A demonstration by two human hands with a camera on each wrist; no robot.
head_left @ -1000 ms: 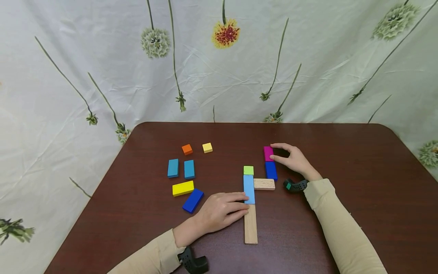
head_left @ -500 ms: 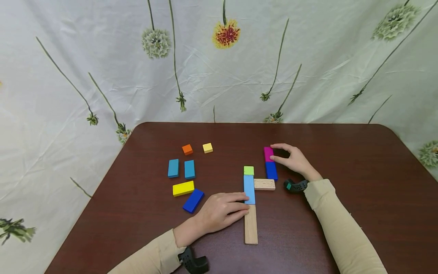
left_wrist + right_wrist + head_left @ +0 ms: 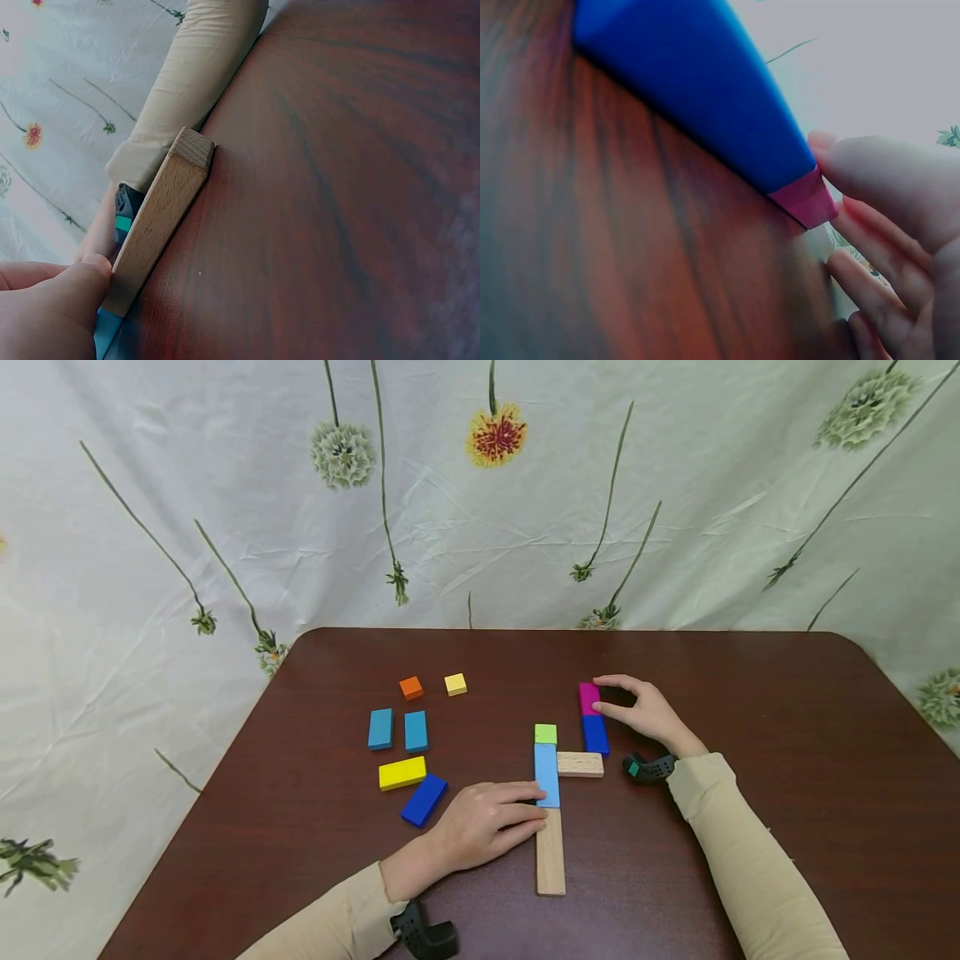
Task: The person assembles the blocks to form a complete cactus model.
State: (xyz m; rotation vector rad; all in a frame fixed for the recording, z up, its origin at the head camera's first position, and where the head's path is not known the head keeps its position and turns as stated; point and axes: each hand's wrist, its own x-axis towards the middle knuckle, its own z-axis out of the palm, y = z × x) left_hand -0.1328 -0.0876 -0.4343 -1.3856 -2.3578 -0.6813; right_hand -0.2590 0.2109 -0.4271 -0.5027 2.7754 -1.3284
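Left hand (image 3: 487, 822): fingers slightly apart, resting on light-blue block (image 3: 547, 762) and long wooden plank (image 3: 551, 864) | Right hand (image 3: 651, 712): thumb and forefinger pinching magenta block (image 3: 587, 697), seemingly by one corner | Magenta block: toward table's (image 3: 720, 672) far edge, against dark-blue block (image 3: 595, 735) | Orange cube (image 3: 410, 687): near far-left corner

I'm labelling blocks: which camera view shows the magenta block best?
The head view, where nearly the whole top of the magenta block shows. The right wrist view has only a small part beyond a blue block; the left wrist view doesn't show it.
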